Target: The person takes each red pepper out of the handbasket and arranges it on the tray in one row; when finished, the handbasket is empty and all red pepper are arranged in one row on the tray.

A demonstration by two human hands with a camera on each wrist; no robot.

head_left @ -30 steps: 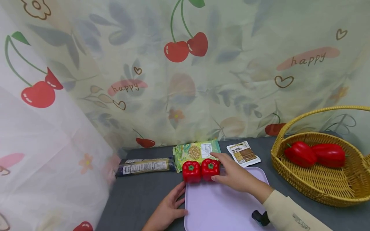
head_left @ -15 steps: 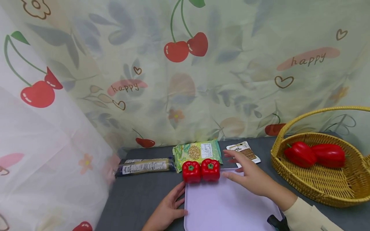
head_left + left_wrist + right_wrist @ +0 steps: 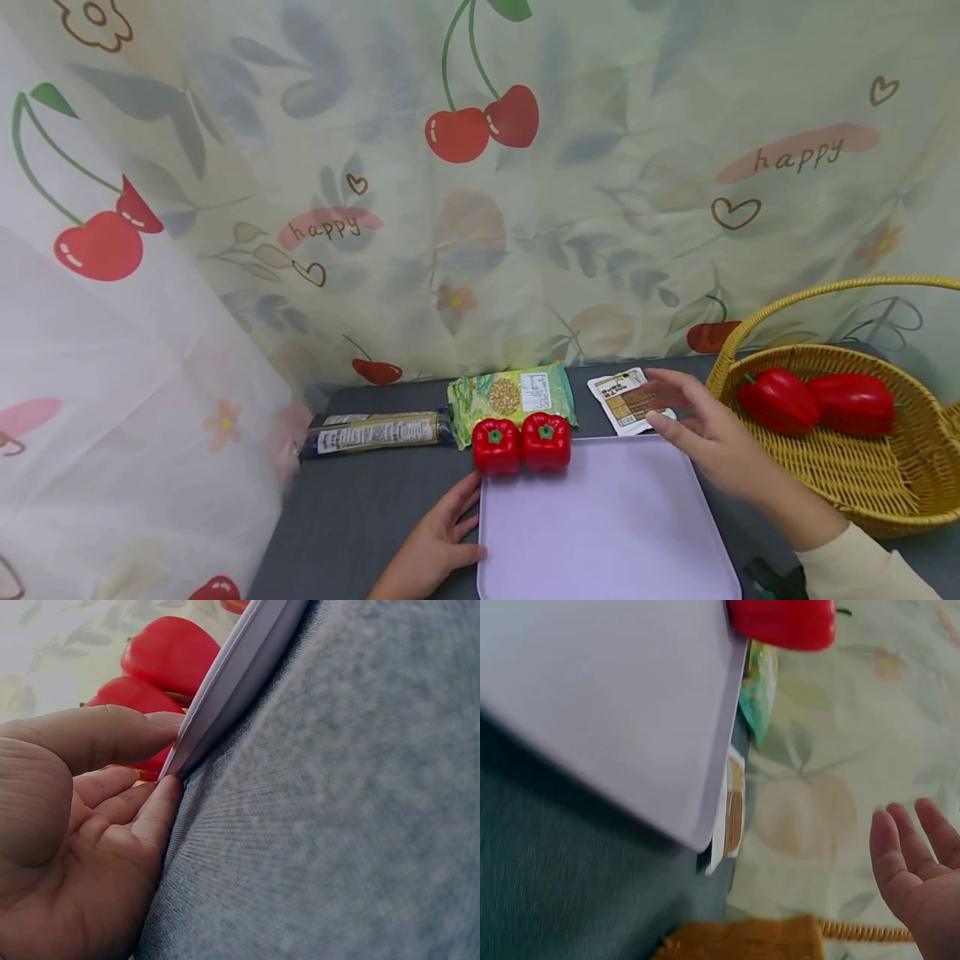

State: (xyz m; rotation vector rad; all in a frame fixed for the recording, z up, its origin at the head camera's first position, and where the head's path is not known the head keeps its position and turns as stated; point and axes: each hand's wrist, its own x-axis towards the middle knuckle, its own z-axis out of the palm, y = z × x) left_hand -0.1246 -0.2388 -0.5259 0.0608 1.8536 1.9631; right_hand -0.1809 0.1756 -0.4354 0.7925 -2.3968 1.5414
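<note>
The right hand (image 3: 712,437), at the nearer of two red peppers a second ago, is now away from it, swung rightward beyond the tray's far right corner; its fingers are loosely bent, thumb apart, with nothing between them. The left hand (image 3: 438,540) has not shifted: fingers and thumb are spread along the left edge of the lilac tray (image 3: 600,517), touching the rim without wrapping round it. Both peppers stay put as the right hand leaves, so that placing looks finished and the hand free

The left pepper (image 3: 497,447) and the right pepper (image 3: 546,442) stand side by side at the tray's far left corner, just beyond the left fingertips and well apart from the right hand. Whether the far rim lies under them is hidden

Just beside the right hand in the head view is a white-and-brown sachet (image 3: 626,404); to its other side, a wicker basket (image 3: 847,475) holds two more peppers (image 3: 780,402). Farther out, a green packet (image 3: 504,392) lies behind the tray peppers, and a dark packet (image 3: 382,432) lies left of that
</note>
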